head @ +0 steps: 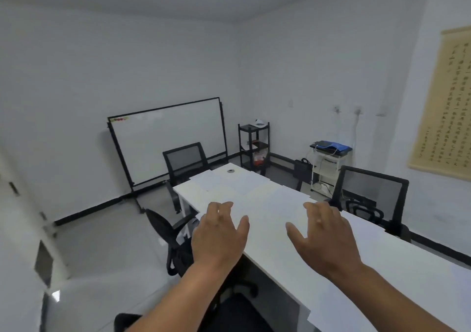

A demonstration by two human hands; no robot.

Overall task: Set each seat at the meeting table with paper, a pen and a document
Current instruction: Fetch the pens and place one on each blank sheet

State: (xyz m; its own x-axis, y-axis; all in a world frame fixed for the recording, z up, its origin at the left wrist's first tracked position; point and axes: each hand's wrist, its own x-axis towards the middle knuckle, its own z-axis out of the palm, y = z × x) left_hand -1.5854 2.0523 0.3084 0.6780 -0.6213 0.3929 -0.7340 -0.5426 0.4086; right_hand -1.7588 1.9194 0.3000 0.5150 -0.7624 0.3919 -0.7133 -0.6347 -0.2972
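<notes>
A long white meeting table [280, 242] runs from the far middle to the lower right. Faint white sheets of paper [229, 184] lie on its far end; their edges are blurred. My left hand [219, 235] and my right hand [323, 237] are stretched out over the table's near part, palms down, fingers spread and relaxed, holding nothing. Whether they touch the tabletop is unclear. No pen is visible.
Black mesh chairs stand at the far end [184, 161], the right side [369, 196] and the left side [173, 240]. A whiteboard [168, 138] leans on the far wall. A black shelf [253, 145], a small white cart [328, 163] and a wall scroll [446, 102] are at the right.
</notes>
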